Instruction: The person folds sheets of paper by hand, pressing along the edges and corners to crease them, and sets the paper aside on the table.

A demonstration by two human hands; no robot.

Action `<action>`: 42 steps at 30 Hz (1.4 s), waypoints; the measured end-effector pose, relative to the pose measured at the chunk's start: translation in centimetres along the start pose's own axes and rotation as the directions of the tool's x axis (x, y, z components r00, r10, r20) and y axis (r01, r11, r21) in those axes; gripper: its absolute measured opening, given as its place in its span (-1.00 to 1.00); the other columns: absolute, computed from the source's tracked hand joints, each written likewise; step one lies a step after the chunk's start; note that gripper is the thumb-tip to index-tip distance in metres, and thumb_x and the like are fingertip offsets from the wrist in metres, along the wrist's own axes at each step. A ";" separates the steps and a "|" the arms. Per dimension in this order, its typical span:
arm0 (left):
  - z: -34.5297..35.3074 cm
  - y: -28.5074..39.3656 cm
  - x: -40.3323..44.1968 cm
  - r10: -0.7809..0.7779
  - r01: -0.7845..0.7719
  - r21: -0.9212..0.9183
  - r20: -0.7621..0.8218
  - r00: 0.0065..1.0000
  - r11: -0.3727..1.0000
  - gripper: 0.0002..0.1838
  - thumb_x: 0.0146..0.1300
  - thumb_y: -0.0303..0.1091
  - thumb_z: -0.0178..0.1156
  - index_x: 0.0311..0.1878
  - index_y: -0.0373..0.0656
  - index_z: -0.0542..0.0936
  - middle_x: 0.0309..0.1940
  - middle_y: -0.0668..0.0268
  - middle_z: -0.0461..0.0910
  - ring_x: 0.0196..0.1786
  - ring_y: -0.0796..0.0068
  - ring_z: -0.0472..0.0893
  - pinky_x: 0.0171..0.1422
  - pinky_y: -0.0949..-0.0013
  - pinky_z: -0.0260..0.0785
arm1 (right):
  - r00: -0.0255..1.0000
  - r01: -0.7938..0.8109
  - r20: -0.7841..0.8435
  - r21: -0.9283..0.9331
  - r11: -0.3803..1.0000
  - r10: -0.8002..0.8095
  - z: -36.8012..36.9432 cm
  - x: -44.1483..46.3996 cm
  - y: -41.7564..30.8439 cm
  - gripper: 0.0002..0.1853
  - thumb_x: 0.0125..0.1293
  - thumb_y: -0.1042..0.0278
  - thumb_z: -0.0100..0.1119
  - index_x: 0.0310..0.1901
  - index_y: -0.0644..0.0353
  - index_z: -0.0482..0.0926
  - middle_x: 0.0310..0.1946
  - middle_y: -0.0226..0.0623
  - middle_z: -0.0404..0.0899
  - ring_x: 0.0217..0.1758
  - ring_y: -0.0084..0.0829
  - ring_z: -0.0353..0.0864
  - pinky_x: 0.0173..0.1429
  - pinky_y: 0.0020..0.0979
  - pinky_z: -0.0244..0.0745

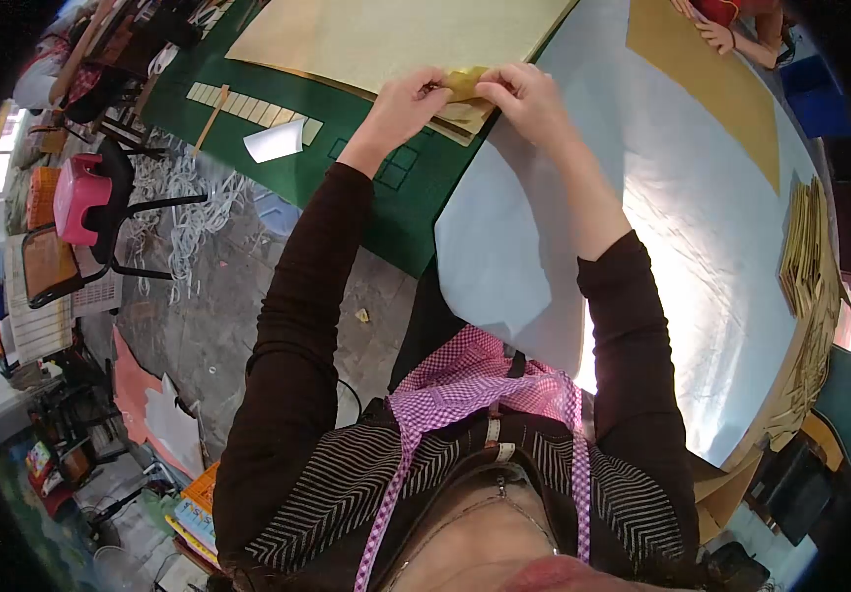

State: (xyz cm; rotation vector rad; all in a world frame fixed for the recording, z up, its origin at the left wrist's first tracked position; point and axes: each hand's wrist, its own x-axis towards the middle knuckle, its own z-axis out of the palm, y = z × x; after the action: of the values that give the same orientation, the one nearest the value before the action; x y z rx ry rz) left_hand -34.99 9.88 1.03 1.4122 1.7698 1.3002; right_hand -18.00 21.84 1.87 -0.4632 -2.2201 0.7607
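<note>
My left hand [401, 111] and my right hand [534, 104] each pinch one end of a small, shiny yellow-gold piece [465, 85], possibly paper or film. It is stretched between my fingertips over the front corner of a large pale-gold sheet stack [386, 37]. Beneath my hands, smaller tan pieces [461, 120] stick out at that corner. The stack lies on a green work surface [408, 242]. Left of my hands are a row of cream strips [266, 111], a thin wooden stick [211, 120] and a curled white paper [275, 143].
A pale blue-white covering [544, 227] spreads to the right, bearing a gold-brown sheet [716, 84]. Another person's hand [716, 37] rests near that sheet. Folded tan papers [802, 247] are piled at the right edge. A pink stool [82, 197] sits on a chair at left.
</note>
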 end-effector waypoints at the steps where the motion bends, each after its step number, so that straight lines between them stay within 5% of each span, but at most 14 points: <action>1: 0.0 0.0 0.0 -0.003 0.003 0.002 0.001 1.000 1.000 -0.79 0.23 -0.40 0.24 -0.10 -0.28 0.59 -0.40 0.38 0.58 -0.37 0.67 0.48 -0.26 0.51 0.39 | 0.999 -0.014 0.040 -0.008 1.000 0.014 -0.2 0.0 -0.1 -0.80 0.15 0.26 0.29 -0.38 0.23 0.60 -0.48 -0.25 0.54 -0.34 -0.29 0.54 -0.21 -0.32 0.42; 8: 0.2 0.1 -0.1 0.006 -0.006 -0.049 -0.003 1.000 0.999 -0.77 0.22 -0.41 0.24 -0.08 -0.29 0.57 -0.41 0.39 0.57 -0.36 0.67 0.47 -0.27 0.52 0.38 | 0.985 0.168 0.072 -0.150 0.974 -0.159 -0.5 0.5 -1.0 -0.88 0.08 0.36 0.28 -0.38 0.20 0.60 -0.45 -0.30 0.55 -0.34 -0.26 0.53 -0.21 -0.29 0.42; 11: 0.2 1.4 -0.6 -0.007 0.007 -0.059 0.016 1.000 0.998 -0.77 0.26 -0.46 0.22 -0.02 -0.23 0.55 -0.40 0.58 0.45 -0.39 0.85 0.33 -0.33 0.70 0.20 | 0.962 0.269 0.001 -0.187 0.945 -0.274 -0.3 0.7 -1.1 -0.90 0.09 0.37 0.28 -0.38 0.18 0.60 -0.39 -0.33 0.57 -0.32 -0.26 0.53 -0.21 -0.28 0.41; 13: 0.3 1.2 -0.7 0.037 -0.038 -0.091 -0.010 0.999 0.995 -0.76 0.23 -0.43 0.22 -0.04 -0.27 0.58 -0.30 0.35 0.59 -0.32 0.62 0.51 -0.22 0.50 0.41 | 0.959 0.275 -0.009 -0.198 0.941 -0.283 -0.4 0.8 -1.5 -0.90 0.08 0.38 0.28 -0.38 0.17 0.60 -0.33 -0.34 0.58 -0.29 -0.25 0.54 -0.19 -0.28 0.41; 18: 0.7 0.6 -0.5 0.128 -0.129 -0.027 -0.037 0.991 0.991 -0.75 0.24 -0.42 0.20 -0.02 -0.25 0.59 -0.23 0.27 0.61 -0.28 0.49 0.55 -0.17 0.45 0.42 | 0.974 0.224 -0.014 -0.113 0.968 -0.227 -0.4 1.0 -1.7 -0.90 0.05 0.43 0.31 -0.39 0.16 0.59 -0.17 -0.37 0.61 -0.21 -0.24 0.55 -0.11 -0.26 0.43; 20: 0.8 0.4 -0.5 0.194 -0.194 0.021 -0.026 0.981 0.981 -0.74 0.24 -0.43 0.19 -0.01 -0.24 0.59 -0.22 0.22 0.61 -0.25 0.40 0.58 -0.14 0.42 0.43 | 0.958 0.280 -0.031 -0.122 0.952 -0.286 -0.5 1.2 -1.9 -0.89 0.03 0.45 0.32 -0.39 0.17 0.58 -0.19 -0.35 0.63 -0.19 -0.25 0.56 -0.07 -0.27 0.44; 21: 0.6 0.8 -0.6 0.208 -0.208 0.001 0.004 0.978 0.978 -0.73 0.29 -0.49 0.16 0.05 -0.21 0.59 -0.20 0.37 0.63 -0.21 0.64 0.54 -0.10 0.53 0.41 | 0.956 0.288 -0.026 -0.122 0.950 -0.293 -0.3 1.2 -1.8 -0.89 0.03 0.45 0.32 -0.39 0.17 0.58 -0.19 -0.35 0.63 -0.19 -0.25 0.56 -0.07 -0.27 0.44; 22: 0.6 0.8 -0.6 0.210 -0.210 0.000 -0.005 0.978 0.978 -0.73 0.29 -0.49 0.16 0.05 -0.21 0.59 -0.20 0.37 0.63 -0.21 0.64 0.54 -0.10 0.53 0.41 | 0.955 0.287 -0.037 -0.110 0.951 -0.293 -0.1 1.2 -1.7 -0.89 0.03 0.46 0.32 -0.40 0.18 0.57 -0.25 -0.35 0.63 -0.22 -0.26 0.55 -0.09 -0.27 0.43; 24: 0.7 1.1 -0.6 0.188 -0.188 -0.037 0.001 0.982 0.982 -0.76 0.24 -0.48 0.13 -0.03 -0.22 0.60 -0.25 0.18 0.62 -0.18 0.32 0.60 -0.07 0.34 0.43 | 0.954 0.292 -0.044 -0.096 0.952 -0.297 0.0 1.2 -1.7 -0.89 0.02 0.47 0.33 -0.41 0.18 0.57 -0.31 -0.35 0.63 -0.25 -0.27 0.54 -0.11 -0.27 0.43; 34: 0.9 1.5 -0.5 0.406 -0.394 0.210 -0.017 0.914 0.895 -0.84 0.24 -0.46 0.14 -0.13 -0.25 0.59 -0.19 0.16 0.64 -0.11 0.13 0.59 -0.02 0.24 0.44 | 0.966 0.256 -0.022 -0.086 0.963 -0.259 0.3 1.1 -1.3 -0.89 0.04 0.44 0.33 -0.41 0.12 0.57 -0.46 -0.41 0.59 -0.33 -0.30 0.51 -0.16 -0.27 0.35; 42: 1.8 1.9 -1.4 0.323 -0.282 0.229 -0.162 0.932 0.932 -0.55 0.25 -0.46 0.13 0.23 -0.22 0.39 -0.16 0.03 0.63 -0.03 0.04 0.59 0.05 0.18 0.45 | 0.977 0.206 -0.041 -0.103 0.973 -0.211 0.2 1.0 -1.6 -0.85 0.03 0.50 0.36 -0.33 0.18 0.60 -0.46 -0.32 0.61 -0.40 -0.32 0.54 -0.24 -0.29 0.42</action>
State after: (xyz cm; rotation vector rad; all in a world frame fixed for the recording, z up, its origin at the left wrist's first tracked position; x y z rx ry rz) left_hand -32.23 9.21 1.83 1.7828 1.9128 1.4970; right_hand -19.00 21.10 3.32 -0.2867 -2.2223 0.5253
